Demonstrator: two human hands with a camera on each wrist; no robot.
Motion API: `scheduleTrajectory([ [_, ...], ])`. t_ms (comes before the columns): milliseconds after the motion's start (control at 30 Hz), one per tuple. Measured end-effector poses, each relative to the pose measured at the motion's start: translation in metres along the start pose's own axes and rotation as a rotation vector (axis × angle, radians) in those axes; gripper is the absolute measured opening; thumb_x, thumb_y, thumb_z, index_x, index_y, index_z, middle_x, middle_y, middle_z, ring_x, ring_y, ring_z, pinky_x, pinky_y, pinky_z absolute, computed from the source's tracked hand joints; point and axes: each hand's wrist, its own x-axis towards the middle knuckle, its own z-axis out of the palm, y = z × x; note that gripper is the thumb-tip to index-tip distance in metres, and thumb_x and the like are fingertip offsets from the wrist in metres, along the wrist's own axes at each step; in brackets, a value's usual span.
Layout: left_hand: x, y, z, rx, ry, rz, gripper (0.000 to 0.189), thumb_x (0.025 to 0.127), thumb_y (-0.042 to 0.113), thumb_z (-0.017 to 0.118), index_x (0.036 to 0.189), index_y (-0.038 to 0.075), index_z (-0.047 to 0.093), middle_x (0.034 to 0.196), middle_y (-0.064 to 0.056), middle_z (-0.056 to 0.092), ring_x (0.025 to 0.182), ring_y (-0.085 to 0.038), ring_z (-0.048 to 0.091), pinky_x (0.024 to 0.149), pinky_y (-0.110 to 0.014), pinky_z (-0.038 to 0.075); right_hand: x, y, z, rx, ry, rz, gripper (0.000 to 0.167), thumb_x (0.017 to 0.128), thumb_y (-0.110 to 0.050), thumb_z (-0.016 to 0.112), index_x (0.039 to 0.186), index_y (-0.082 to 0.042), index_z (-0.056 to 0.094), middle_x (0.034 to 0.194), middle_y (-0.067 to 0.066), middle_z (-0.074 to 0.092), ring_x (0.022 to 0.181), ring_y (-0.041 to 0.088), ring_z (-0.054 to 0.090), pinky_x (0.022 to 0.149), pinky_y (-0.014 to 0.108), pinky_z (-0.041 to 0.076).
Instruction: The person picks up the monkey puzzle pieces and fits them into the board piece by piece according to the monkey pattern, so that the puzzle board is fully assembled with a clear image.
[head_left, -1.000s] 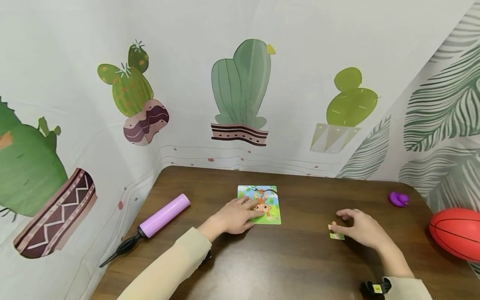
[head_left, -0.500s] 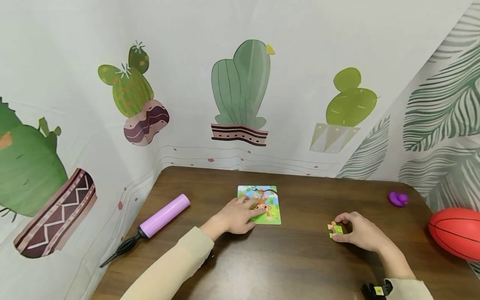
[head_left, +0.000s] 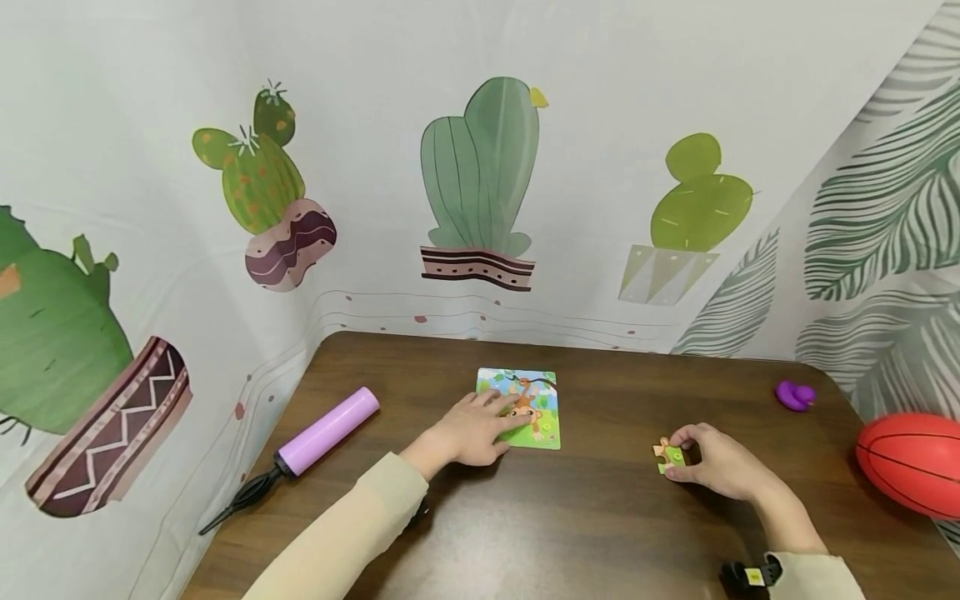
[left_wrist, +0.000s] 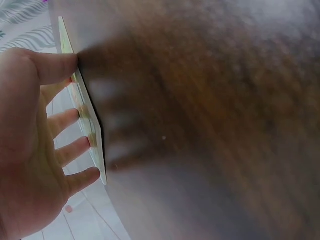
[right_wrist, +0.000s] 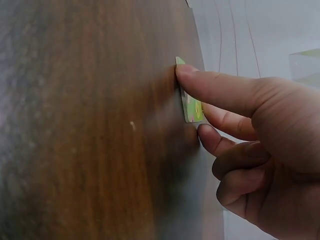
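A square jigsaw puzzle (head_left: 546,417) with a monkey picture lies near the middle of the table. My left hand (head_left: 474,429) rests on its left part with fingers spread, covering some of the picture. In the left wrist view, the fingertips (left_wrist: 82,145) touch the puzzle's face and the thumb is at its edge. Off to the right, my right hand (head_left: 723,462) pinches a small green and tan puzzle piece (head_left: 667,457) between thumb and fingers. The right wrist view has the piece (right_wrist: 192,107) edge-on, low over the table, with the other fingers curled in.
A purple hand pump (head_left: 330,432) with a black nozzle lies on the left side of the table. At the back right sits a purple rubber duck (head_left: 795,396). A red ball (head_left: 911,462) is at the right edge. Behind the brown table (head_left: 570,525) hangs a cactus-print cloth (head_left: 585,167).
My right hand's thumb lay over the puzzle piece; now the thumb and fingers pinch it by its edges, and it has shifted slightly left and away. The left hand stays on the puzzle.
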Motion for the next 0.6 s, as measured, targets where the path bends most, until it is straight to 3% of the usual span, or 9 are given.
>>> scheduleTrajectory([
  [100, 0.0011, -0.0014, 0.0014, -0.014, -0.006, 0.003, 0.059, 0.107, 0.042, 0.053, 0.162, 0.044, 0.032, 0.171, 0.003, 0.023, 0.155, -0.032, 0.024, 0.121, -0.057, 0.025, -0.0006, 0.0001, -0.0007, 0.029, 0.001, 0.001, 0.046, 0.078, -0.032, 0.092, 0.105, -0.007, 0.064, 0.099, 0.003, 0.059, 0.090, 0.020, 0.056, 0.077, 0.039, 0.048],
  [400, 0.0011, -0.0024, 0.0012, -0.019, -0.022, -0.004, 0.060, 0.107, 0.043, 0.052, 0.163, 0.046, 0.030, 0.171, 0.004, 0.022, 0.155, -0.032, 0.024, 0.118, -0.059, 0.030, -0.0018, 0.0047, 0.0043, 0.144, 0.067, -0.026, 0.034, 0.081, -0.024, 0.091, 0.100, -0.013, 0.064, 0.092, -0.002, 0.062, 0.086, 0.014, 0.058, 0.072, 0.029, 0.045],
  [600, 0.0016, -0.0017, 0.0010, -0.028, -0.024, -0.005, 0.060, 0.107, 0.045, 0.052, 0.162, 0.046, 0.031, 0.171, 0.005, 0.022, 0.155, -0.031, 0.024, 0.117, -0.059, 0.031, 0.0008, 0.0092, 0.0076, 0.214, 0.122, -0.063, 0.015, 0.093, -0.007, 0.078, 0.102, -0.010, 0.067, 0.090, -0.001, 0.067, 0.085, 0.007, 0.062, 0.071, 0.027, 0.048],
])
